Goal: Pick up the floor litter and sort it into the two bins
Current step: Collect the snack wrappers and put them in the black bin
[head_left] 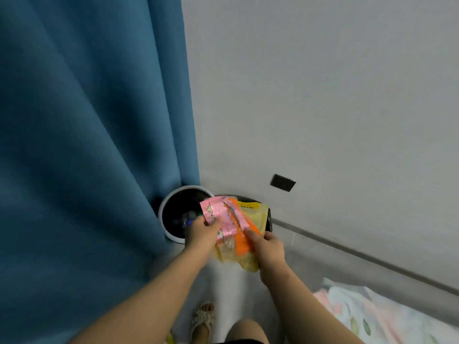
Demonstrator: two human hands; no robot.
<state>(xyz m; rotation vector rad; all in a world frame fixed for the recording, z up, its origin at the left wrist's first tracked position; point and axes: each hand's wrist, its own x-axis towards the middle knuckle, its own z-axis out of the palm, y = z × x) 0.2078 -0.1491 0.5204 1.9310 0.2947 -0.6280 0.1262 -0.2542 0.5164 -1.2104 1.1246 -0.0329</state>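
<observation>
Clearly the sorting hangs on a loose bundle. The left grip (203,232) is curled round the pink wrapper (218,214), thumb on top, and holds it above the near edge of the white bin (161,214). The right grip (272,247) pinches the orange wrapper (242,240) and the yellow bag (255,214) beneath it. Both lie over the black bin (269,220), which they mostly hide. The three pieces overlap and touch one another, held in the air above the two bins and not yet in either.

The main risk, I judge, is a mix-up. The pieces look like thin, slick film stacked together, so pulling one free may drag a neighbour along and drop it in the wrong bin. The bins stand just beside each other, so a light wrapper let go from up here could flutter across to the other one or land on the floor (228,281). The white bin sits against the curtain (87,145), and a piece sliding off that side could vanish into its folds. Which piece belongs where cannot be told. The white bin seems to hold bottles, but it is dim inside.
</observation>
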